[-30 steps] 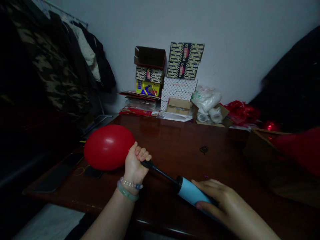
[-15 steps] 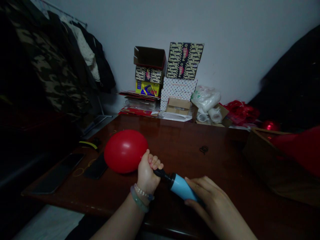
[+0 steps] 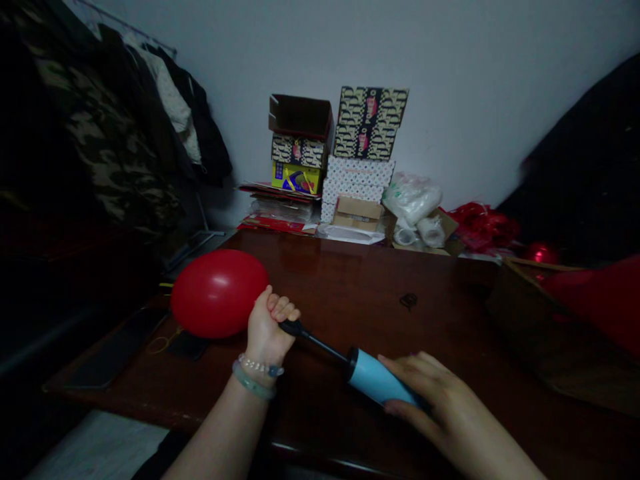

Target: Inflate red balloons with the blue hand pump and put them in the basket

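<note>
A red balloon (image 3: 220,293), well inflated, is at the left above the table. My left hand (image 3: 273,323) is closed at its neck, around the black end of a hand balloon pump (image 3: 380,377); the fingers hide the join. A thin black rod shows between that end and the pump's light blue barrel. My right hand (image 3: 430,393) is wrapped around the barrel, which tilts down to the right.
On the brown table (image 3: 330,267) lie dark phones (image 3: 117,347), a yellow band (image 3: 159,345) and a small black item (image 3: 408,301). A cardboard box (image 3: 525,333) with red balloons (image 3: 610,300) stands right. Stacked boxes (image 3: 357,180) line the wall.
My left hand and the balloon have moved left, and my right hand slightly right. More of the pump's black rod now shows between the hands.
</note>
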A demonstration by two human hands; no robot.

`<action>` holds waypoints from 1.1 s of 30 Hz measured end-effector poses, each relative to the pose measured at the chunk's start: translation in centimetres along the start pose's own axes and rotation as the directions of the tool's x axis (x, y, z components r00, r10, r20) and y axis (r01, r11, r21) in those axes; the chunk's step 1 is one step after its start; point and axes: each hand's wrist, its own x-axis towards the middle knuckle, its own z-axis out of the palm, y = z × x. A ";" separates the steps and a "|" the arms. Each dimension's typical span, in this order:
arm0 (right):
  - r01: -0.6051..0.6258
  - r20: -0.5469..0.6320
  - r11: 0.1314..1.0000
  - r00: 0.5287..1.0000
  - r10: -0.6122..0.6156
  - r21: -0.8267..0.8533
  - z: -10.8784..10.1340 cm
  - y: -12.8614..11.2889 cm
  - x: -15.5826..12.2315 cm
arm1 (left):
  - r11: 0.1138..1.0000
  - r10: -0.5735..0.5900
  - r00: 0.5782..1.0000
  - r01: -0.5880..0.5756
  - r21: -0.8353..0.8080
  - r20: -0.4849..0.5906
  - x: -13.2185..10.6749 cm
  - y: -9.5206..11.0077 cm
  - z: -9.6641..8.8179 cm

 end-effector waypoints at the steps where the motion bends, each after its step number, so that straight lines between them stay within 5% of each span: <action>1: 0.004 -0.005 1.000 1.000 -0.004 -0.012 -0.2 0.1 -0.1 | 1.000 0.002 1.000 -0.002 -0.006 -0.004 0.0 0.2 0.1; 11: 0.055 -0.079 0.983 0.994 -0.069 -0.175 1.0 0.3 0.0 | 1.000 0.002 1.000 -0.002 -0.007 -0.031 -0.3 -1.3 0.0; 20: 0.019 -0.034 0.998 0.999 -0.022 -0.059 1.5 -1.8 0.6 | 0.995 -0.097 0.994 0.099 0.034 -0.043 -1.5 -4.3 -0.2; 33: -0.048 0.062 0.998 0.997 0.045 0.049 0.3 -0.1 0.1 | 1.000 -0.003 1.000 0.003 -0.003 -0.007 -0.1 -1.1 -0.4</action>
